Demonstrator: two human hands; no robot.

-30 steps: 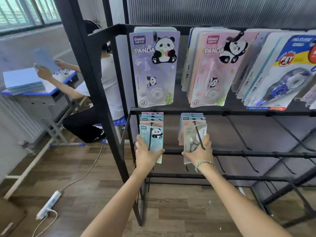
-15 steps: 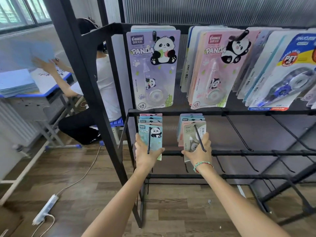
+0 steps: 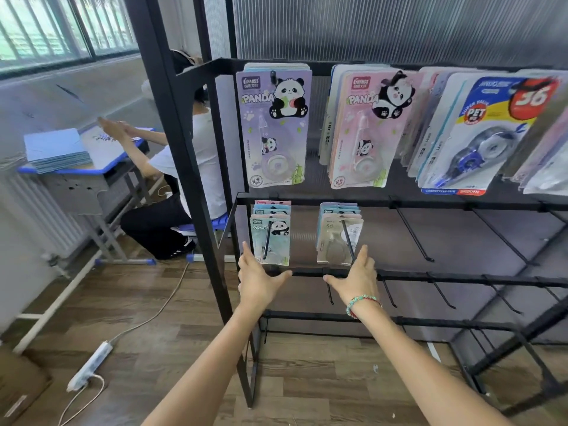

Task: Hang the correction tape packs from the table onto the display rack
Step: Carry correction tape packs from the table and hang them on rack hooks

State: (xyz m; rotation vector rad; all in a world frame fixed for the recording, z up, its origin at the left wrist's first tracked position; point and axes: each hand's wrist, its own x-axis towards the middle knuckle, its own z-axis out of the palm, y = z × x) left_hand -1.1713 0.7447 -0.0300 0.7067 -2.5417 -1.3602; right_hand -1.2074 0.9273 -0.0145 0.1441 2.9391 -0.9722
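Two small stacks of packs hang on the rack's (image 3: 196, 179) second rail: a panda stack (image 3: 270, 239) at the left, a beige stack (image 3: 338, 239) beside it. Just below, the left hand (image 3: 258, 282) and right hand (image 3: 356, 281) are spread, fingers straight, holding nothing. Larger packs (image 3: 276, 124) hang above.

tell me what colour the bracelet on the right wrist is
The bracelet is mostly turquoise-green with red beads, head view.

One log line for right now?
left hand: open, holds nothing | right hand: open, holds nothing | small packs: hanging on second-row hooks | rack
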